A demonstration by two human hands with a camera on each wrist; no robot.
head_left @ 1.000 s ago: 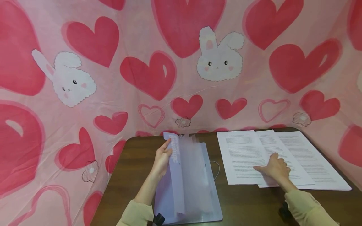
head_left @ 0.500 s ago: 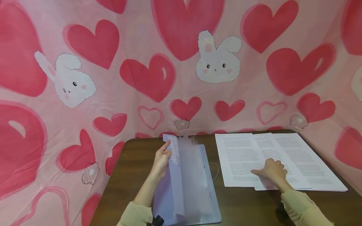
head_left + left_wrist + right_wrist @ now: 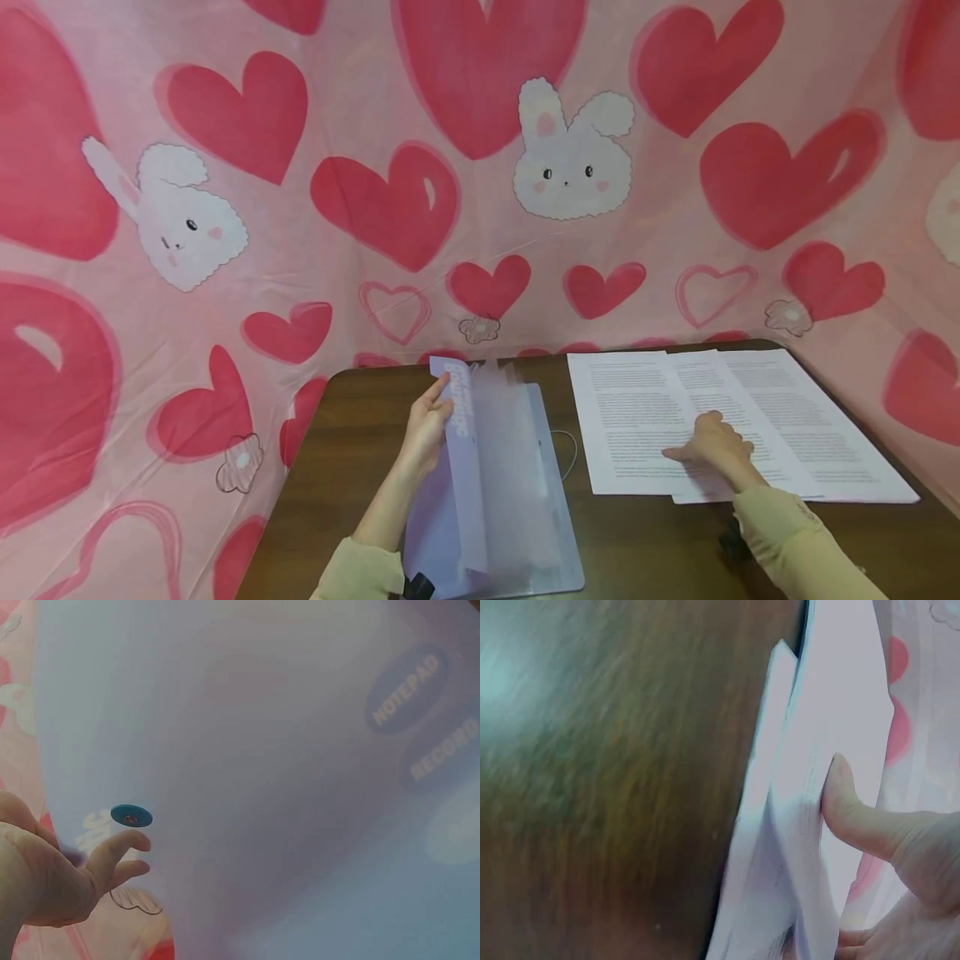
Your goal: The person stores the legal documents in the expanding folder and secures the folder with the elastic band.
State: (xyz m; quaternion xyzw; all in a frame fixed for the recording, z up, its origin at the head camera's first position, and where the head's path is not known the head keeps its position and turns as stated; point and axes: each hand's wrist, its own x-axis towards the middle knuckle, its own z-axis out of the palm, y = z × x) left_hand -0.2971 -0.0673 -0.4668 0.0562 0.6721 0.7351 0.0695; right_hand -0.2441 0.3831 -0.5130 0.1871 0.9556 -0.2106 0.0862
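A lilac folder lies part-open at the table's centre, its cover raised and translucent inner sleeves showing. My left hand grips the cover's left edge near the top. In the left wrist view, bent fingers show beside the cover's round blue button. To the right lie three overlapping stacks or sheets of printed paper. My right hand rests on the middle paper, thumb stretched leftward. In the right wrist view the thumb touches the paper; the other fingers are mostly hidden.
Brown wooden table surface shows between folder and papers. A thin elastic loop sticks out from the folder's right side. Behind the table hangs a pink cloth with hearts and rabbits.
The view shifts slightly. My right hand moves a little to the left over the papers. My left hand keeps its grip on the folder cover, which stays raised.
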